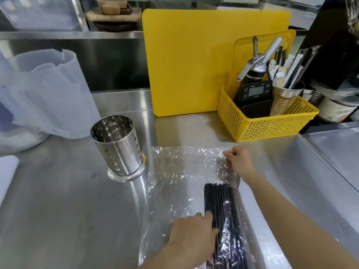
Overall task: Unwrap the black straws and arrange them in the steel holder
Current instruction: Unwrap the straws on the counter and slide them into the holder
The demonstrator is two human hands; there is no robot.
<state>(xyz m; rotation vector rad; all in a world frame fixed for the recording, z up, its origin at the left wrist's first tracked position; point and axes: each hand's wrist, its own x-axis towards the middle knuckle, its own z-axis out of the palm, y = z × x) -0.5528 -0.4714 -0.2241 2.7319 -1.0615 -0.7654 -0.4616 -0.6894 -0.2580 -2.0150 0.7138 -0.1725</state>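
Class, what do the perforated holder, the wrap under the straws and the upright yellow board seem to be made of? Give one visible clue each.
Holder: apparently polished steel; mirror-like reflections, punched holes. Wrap: thin clear plastic film; crinkled, glinting, the counter shows through. Board: probably matte plastic; uniform yellow, rounded corners, no grain.

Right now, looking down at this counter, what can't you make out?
Head view only.
Bundle of black plastic straws: near ends cut off by the bottom edge; count lost under crinkled clear plastic wrap.
Black digital scale in the yellow perforated plastic basket: display too small to read.
Perforated steel cylinder holder: its floor hidden by its own wall.
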